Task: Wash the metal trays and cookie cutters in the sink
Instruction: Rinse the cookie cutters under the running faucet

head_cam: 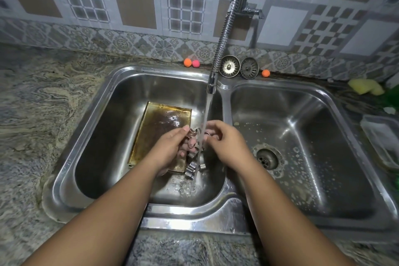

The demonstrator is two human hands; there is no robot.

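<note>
A stained, browned metal tray (159, 127) lies flat in the left basin of the steel double sink (112, 101). Above its right edge my left hand (170, 147) and my right hand (224, 142) both hold one shiny metal cookie cutter (195, 134) under the water stream. The flexible tap (212, 84) is running straight onto it. More cookie cutters lie on the basin floor below my hands: a ridged one (191, 169) and a flower-shaped one (187, 188). How my fingers grip the cutter is partly hidden.
The right basin (302, 136) holds soapy droplets and an open drain (267, 158). Two drain strainers (238, 67), small orange and pink balls (191, 63) and a yellow sponge (364, 86) sit on the back ledge. A clear plastic container (382, 138) stands at right. Granite counter (43, 103) at left.
</note>
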